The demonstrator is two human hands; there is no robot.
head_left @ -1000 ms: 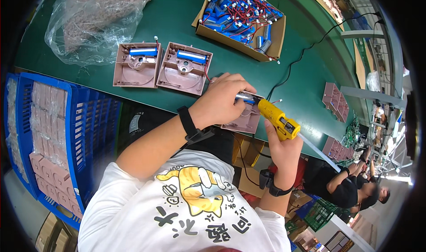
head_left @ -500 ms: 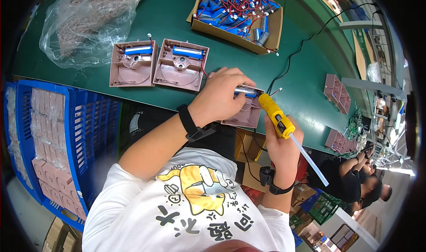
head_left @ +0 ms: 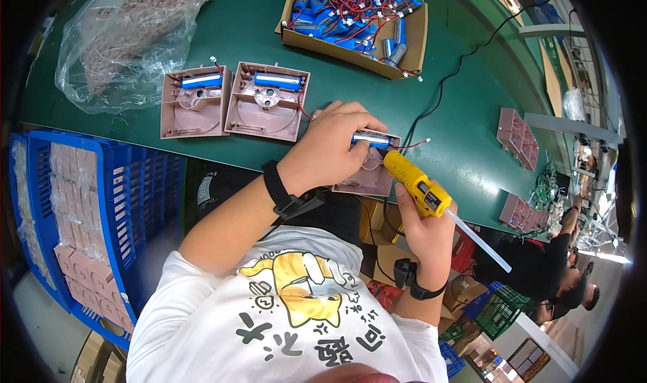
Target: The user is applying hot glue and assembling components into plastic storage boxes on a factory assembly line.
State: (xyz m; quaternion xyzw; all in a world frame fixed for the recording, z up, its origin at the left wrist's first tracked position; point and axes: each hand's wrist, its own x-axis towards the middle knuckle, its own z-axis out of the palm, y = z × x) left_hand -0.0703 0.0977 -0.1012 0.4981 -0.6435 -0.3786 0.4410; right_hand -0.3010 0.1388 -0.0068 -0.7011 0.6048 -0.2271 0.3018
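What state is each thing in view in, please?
Left hand: holding the near housing.
Right hand: closed around the glue gun.
Glue gun: nozzle beside the near battery, glue stick protruding.
Near housing: open, near battery inside.
Two other housings: open, blue batteries inside.
Cardboard box: open, filled with wired batteries.
Clear bag: holding pink pieces.
Blue crate: holding pink parts.

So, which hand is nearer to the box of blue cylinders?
Left. The left hand is below the box in the picture; the right hand, around the glue gun, is lower and further right.
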